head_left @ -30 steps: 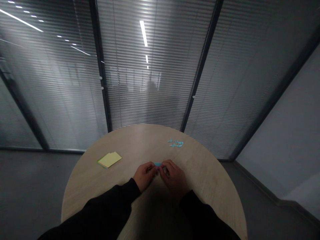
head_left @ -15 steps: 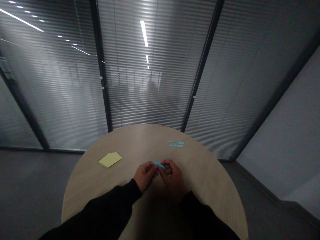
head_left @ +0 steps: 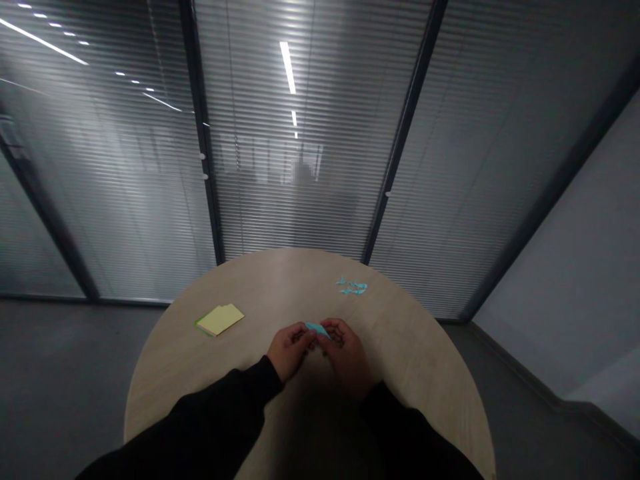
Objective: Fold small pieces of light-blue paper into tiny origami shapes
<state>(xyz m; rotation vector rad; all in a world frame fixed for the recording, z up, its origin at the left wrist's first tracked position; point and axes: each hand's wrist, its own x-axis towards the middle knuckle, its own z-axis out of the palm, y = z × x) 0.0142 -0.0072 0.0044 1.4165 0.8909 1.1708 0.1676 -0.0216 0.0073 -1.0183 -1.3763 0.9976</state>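
Between my two hands is a small piece of blue paper (head_left: 317, 328), apparently folded, held just above the table. My left hand (head_left: 290, 348) pinches its left end between thumb and fingers. At the other end, the thumb and curled fingers of my right hand (head_left: 347, 350) are closed on it. My fingers cover part of the paper, so its full shape is hidden. Several small blue folded paper pieces (head_left: 354, 288) lie beyond my right hand. Off to the left rests a stack of coloured paper sheets (head_left: 221, 319), yellow on top with green and orange edges showing.
All of this is on a round wooden table (head_left: 280, 277). Behind it stands a glass partition with blinds (head_left: 305, 213) in dark frames. A plain wall (head_left: 575, 300) rises at the right, and grey carpet (head_left: 65, 373) surrounds the table.
The blue paper has tilted slightly, and a little more of its flat face shows. My right fingers have shifted a bit; both hands stay in the same place.
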